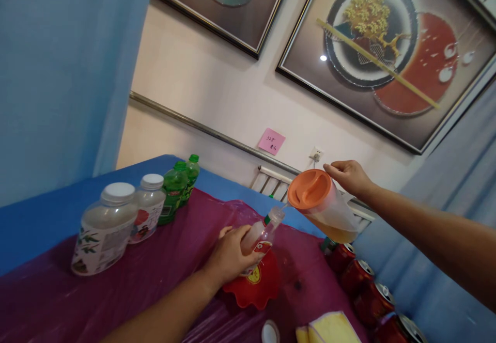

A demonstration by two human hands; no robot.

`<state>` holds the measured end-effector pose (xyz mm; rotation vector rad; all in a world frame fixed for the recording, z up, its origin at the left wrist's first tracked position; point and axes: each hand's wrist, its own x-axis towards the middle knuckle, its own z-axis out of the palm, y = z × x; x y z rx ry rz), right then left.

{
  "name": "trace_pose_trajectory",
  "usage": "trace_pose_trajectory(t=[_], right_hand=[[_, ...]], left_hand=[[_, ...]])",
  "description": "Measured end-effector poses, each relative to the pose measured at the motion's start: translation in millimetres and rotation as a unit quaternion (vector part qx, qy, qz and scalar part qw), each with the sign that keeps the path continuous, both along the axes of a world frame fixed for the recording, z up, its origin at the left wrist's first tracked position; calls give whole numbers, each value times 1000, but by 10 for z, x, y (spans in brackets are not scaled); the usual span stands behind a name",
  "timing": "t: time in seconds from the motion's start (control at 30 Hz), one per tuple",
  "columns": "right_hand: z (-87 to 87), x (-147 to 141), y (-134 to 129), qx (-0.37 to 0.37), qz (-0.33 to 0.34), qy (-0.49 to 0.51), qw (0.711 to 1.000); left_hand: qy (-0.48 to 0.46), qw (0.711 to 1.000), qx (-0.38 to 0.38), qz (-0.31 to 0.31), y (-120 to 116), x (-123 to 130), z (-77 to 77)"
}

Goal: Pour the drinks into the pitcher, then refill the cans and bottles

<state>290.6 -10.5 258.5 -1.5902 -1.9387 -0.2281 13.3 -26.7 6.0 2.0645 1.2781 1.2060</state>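
Observation:
My left hand (231,252) is wrapped round a small clear bottle (259,245) with a red label, its mouth open and its body tilted to the right. Beneath the bottle sits a red dish (263,283) with a scalloped rim. Up on the right, my right hand (351,176) grips the handle of a pitcher (329,219) with an orange lid. The pitcher tips to the left, with yellowish liquid in its lower part. Its spout is close to the bottle's mouth; whether liquid is flowing is too small to tell.
White-capped jars (103,239) and green bottles (174,185) stand at the left on purple plastic sheeting (170,273). Several red cans (358,276) line the right edge. A yellow cloth (329,328) and a white cap (270,331) lie in front. A metal rail (213,132) runs along the wall.

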Motion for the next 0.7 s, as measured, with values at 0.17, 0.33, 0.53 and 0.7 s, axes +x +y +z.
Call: trace_pose_trajectory(t=[0.17, 0.33, 0.53, 0.7], right_hand=[[2, 4, 6, 1, 4, -4, 1000], [7, -4, 9, -3, 1, -7, 1000], [7, 2, 25, -2, 2, -7, 1000], [16, -2, 29, -2, 4, -13, 1000]], left_hand=[[1, 1000, 5, 0, 8, 3, -22], [-3, 1000, 9, 7, 14, 6, -40], [6, 1000, 3, -3, 12, 2, -25], [7, 1000, 0, -4, 14, 0, -19]])
